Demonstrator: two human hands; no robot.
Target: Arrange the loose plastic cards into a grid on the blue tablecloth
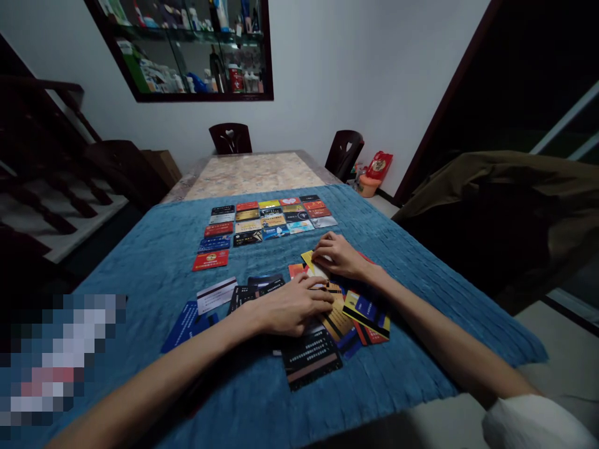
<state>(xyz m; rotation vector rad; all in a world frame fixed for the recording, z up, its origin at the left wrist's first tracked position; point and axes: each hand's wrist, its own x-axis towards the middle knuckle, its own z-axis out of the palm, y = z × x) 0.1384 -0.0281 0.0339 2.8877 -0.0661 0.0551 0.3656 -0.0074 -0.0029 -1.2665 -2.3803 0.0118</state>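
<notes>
A loose heap of plastic cards lies face down or overlapping in front of me on the blue cloth (154, 262). My left hand (299, 305) rests palm down over the middle of the heap, its fingers stretched out and a little apart. Just beyond it, my right hand (339, 255) has its fingers bent together at a yellow and white card (319, 270) on the far side of the heap. Around the hands lie a black card (311, 357), a yellow and blue card (367, 312), a white striped card (217, 294) and a blue card (182, 324).
Past the heap, several cards stand in neat rows, among them a red card (210, 259) at the near left. The marble-like tabletop (253, 171) shows beyond the cloth. Dark chairs (345, 153) stand around the table. A pixelated patch covers the lower left.
</notes>
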